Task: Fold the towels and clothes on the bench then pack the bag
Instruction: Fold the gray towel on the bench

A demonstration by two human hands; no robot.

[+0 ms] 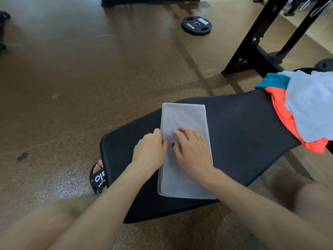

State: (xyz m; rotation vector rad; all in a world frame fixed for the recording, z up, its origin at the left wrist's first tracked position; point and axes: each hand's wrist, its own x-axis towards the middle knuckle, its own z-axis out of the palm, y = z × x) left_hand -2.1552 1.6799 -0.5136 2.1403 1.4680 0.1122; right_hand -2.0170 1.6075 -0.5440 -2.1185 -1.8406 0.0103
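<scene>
scene: gym floor, head cam looking down at a bench (243, 127), person seated at 6 o'clock w/ bare legs either side.
bench: black ribbed pad, runs from 7 o'clock up to 3 o'clock of frame.
towel: grey towel (183, 116) folded to a long rectangle, lies flat across bench pad at center, long axis runs 12–6 o'clock; folded edge on its 9 o'clock side, layers visible there.
left hand: left hand (149, 150) at towel's 9 o'clock edge, about mid-length; fingers curled, thumb and fingertips pinching the towel edge; ring visible on a finger.
right hand: right hand (193, 148) palm-down on top of towel, just at 3 o'clock of left hand; fingers straight-ish, narrow spread, pressing cloth flat; holds nothing.
hands gap: close, nearly touching over the towel middle.
clothes pile: pile of clothes (306, 109) at 3 o'clock end of bench, well apart from towel; light blue-grey cloth on top, orange-red under it hanging off bench edge, teal bit at pile's 10 o'clock.
bag: can't tell, dark item at 2 o'clock behind pile too cut off to ID.
floor: brown speckled rubber floor (72, 87).
plate: black weight plate (196, 25) marked 10KG, flat on floor at 12–1 o'clock, far from bench.
rack: black steel rack frame (252, 49) at 1–2 o'clock, foot on floor.
foot: sandal (98, 179), black w/ white lettering, at 8 o'clock beside bench corner, partly tucked under pad.
</scene>
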